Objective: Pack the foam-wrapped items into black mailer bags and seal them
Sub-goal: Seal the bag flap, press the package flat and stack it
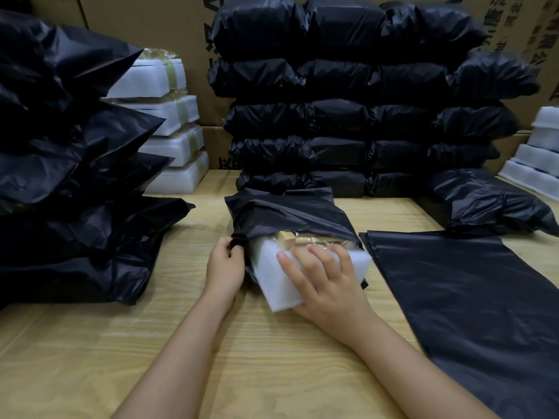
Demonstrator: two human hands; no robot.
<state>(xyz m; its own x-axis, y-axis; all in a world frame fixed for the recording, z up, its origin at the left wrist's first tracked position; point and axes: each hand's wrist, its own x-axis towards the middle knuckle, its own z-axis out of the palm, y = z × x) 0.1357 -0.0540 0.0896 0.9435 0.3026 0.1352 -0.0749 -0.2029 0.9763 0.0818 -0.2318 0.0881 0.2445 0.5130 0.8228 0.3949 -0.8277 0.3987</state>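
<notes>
- 2 hands in view, both bare, both on the job at table centre.
- Left hand (225, 263) pinched the left corner of the open mouth of the black mailer bag (287, 213), fingers curled round the bunched plastic.
- Right hand (328, 285) lay spread on top of the foam-wrapped item (269, 279), fingers fairly straight and pressing, not closed round it.
- 1 item in work: far end was inside the bag mouth, near white end stuck out toward the person. Clear wrap and a tan strip showed at the mouth.
- The bag lay on the wooden table (211, 343), closed end toward the back wall.
- Flat empty bags (469, 297) lay right of it, just beside, not touching the item. Layered edge suggested more than 1, count unclear.
- Packed bag wall (363, 86) stood behind: 5 rows visible, roughly 3–4 bags per row. Black on black, so probably under 20, no exact count.
- 1 loose packed bag (487, 204) leaned at the wall's right foot.
- Left pile of packed bags (60, 152) had about 5 layers and was cut by the frame edge.
- 4 taped foam blocks (174, 122) were stacked behind the left pile, partly hidden by it.
- 3 more foam blocks (541, 146) were stacked at the right edge, cropped.
- Cardboard cartons (151, 22) closed off the back.
- The left pile crowded the table's left side and the flat bags covered the right.
</notes>
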